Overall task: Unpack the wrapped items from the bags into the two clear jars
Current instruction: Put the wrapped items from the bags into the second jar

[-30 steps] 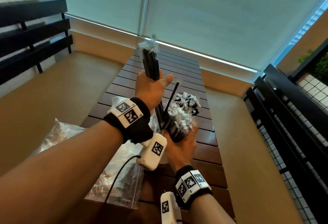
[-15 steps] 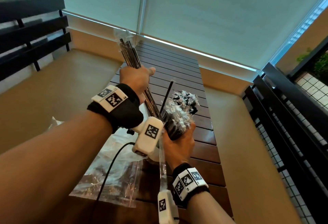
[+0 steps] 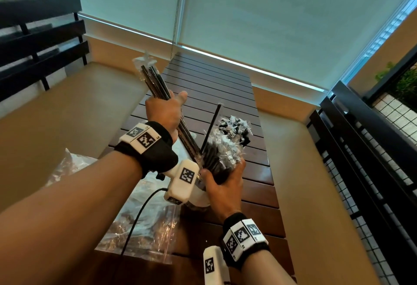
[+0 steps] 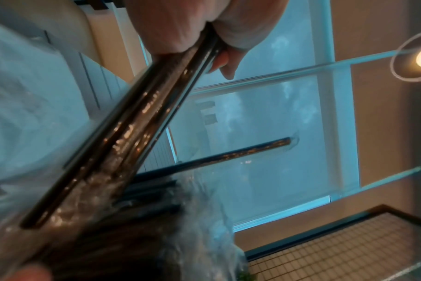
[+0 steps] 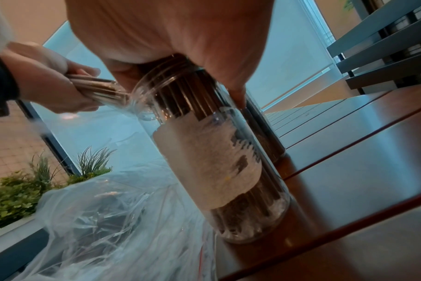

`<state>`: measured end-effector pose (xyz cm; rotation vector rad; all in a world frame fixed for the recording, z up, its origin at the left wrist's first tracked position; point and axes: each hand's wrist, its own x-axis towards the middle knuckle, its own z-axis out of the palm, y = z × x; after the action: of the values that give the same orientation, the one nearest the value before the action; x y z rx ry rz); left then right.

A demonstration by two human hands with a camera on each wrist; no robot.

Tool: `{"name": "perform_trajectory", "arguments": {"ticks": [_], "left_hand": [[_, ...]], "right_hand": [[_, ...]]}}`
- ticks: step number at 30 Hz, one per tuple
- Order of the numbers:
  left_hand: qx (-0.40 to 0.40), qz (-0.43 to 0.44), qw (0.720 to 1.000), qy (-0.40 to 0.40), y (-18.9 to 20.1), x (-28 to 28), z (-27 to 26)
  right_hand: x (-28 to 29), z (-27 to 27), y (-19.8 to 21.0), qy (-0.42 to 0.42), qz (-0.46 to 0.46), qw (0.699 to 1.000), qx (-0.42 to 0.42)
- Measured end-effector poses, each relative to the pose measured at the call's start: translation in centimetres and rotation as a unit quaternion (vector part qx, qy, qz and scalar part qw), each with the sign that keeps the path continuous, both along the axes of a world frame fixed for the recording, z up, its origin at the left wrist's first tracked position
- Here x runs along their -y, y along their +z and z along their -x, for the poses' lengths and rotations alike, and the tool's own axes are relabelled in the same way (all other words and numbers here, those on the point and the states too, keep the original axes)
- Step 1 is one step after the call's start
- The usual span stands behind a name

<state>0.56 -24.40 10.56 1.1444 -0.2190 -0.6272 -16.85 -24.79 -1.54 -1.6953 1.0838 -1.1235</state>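
My left hand (image 3: 165, 113) grips a bundle of wrapped black sticks (image 3: 153, 81), leaning up and to the left. The bundle's lower ends (image 4: 132, 133) reach the mouth of a clear jar (image 5: 216, 161) with a white label, which stands on the wooden table (image 3: 255, 194). My right hand (image 3: 222, 185) is curled round that jar's neck and the wrapped sticks (image 3: 222, 151) packed in it. One stick (image 3: 213, 124) juts above the rest. A second jar (image 5: 264, 133) stands just behind, also full of wrapped sticks (image 3: 234, 126).
Clear plastic bags (image 3: 144, 228) with more wrapped items lie on the table's near left, by the jar (image 5: 108, 218). Beige benches flank the table. A black railing (image 3: 361, 160) runs along the right. The slatted table stretches away towards the window blind.
My left hand has swung the bundle from nearly upright to leaning left, its lower ends staying at the jar mouth. My right hand has kept its hold on the jar.
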Motion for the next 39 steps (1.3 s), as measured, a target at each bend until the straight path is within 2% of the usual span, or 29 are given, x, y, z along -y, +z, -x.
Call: {"name": "perform_trajectory", "arguments": {"ticks": [4,10,16,20,23,25,28,34,37,39], "left_hand": [[0.017,0.012,1.0,0.004,-0.8,0.0,0.9],[0.107,-0.019,0.994,0.008,-0.6,0.8,2.8],[0.15,-0.028,0.988,0.017,-0.7,0.9,3.7],[0.196,-0.014,0.98,-0.021,-0.7,0.8,4.3],[0.229,-0.011,0.973,-0.039,-0.5,0.7,5.1],[0.223,-0.013,0.974,-0.04,-0.4,0.8,4.9],[0.189,-0.001,0.981,-0.033,-0.1,0.6,4.4],[0.172,0.036,0.984,-0.027,2.9,0.2,2.7],[0.183,0.043,0.982,-0.029,4.7,-0.2,1.3],[0.188,0.043,0.981,-0.031,5.8,-0.5,-0.1]], "right_hand": [[-0.2,0.1,0.0,0.023,-0.003,1.0,0.011],[0.4,-0.1,0.0,-0.038,0.003,0.999,-0.021],[-0.2,0.8,-0.3,-0.019,0.034,0.998,-0.058],[-1.4,0.9,-0.7,-0.06,0.019,0.996,-0.068],[-2.5,0.9,-0.4,-0.132,0.001,0.987,-0.09],[-3.5,1.0,-0.2,-0.125,0.04,0.986,-0.103],[-3.6,1.3,-0.6,-0.072,0.164,0.971,-0.161],[-2.7,1.0,-0.1,0.0,0.274,0.953,-0.129],[-3.2,0.9,0.5,0.022,0.345,0.925,-0.157],[-3.5,0.7,0.4,0.076,0.381,0.898,-0.208]]}}
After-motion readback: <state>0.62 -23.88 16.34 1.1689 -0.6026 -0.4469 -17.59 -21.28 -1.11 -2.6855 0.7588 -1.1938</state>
